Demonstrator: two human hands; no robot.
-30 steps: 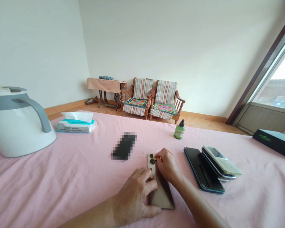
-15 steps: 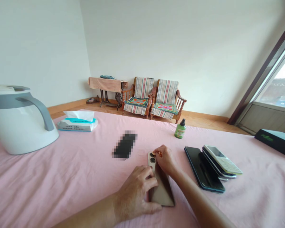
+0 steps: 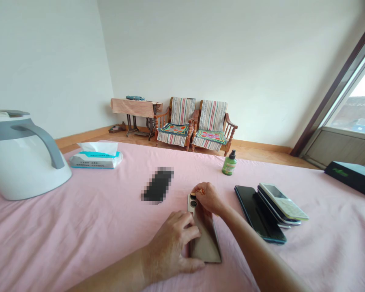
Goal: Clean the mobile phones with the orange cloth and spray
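A gold smartphone point(image 3: 204, 243) lies back side up on the pink cloth, its two round camera lenses at the far end. My left hand point(image 3: 170, 243) grips it from the left, fingers on its back and side, thumb at the near edge. At the camera end, my right hand point(image 3: 209, 196) is closed in a pinch with its fingertips by the upper lens. A small pale and orange bit shows at those fingers, too small to name. Beyond, to the left, lies a pixelated dark rectangular thing point(image 3: 158, 184).
Right of my hands lie a black phone point(image 3: 260, 215) and a stack of phones point(image 3: 284, 202). A green spray bottle point(image 3: 229, 164) stands farther back. On the left are a tissue pack point(image 3: 95, 158) and a white jug point(image 3: 24, 162); a black box point(image 3: 349, 178) sits far right.
My right fingertips have shifted slightly over the upper lens. The whole view has moved a little; the smartphone stays under my left hand.
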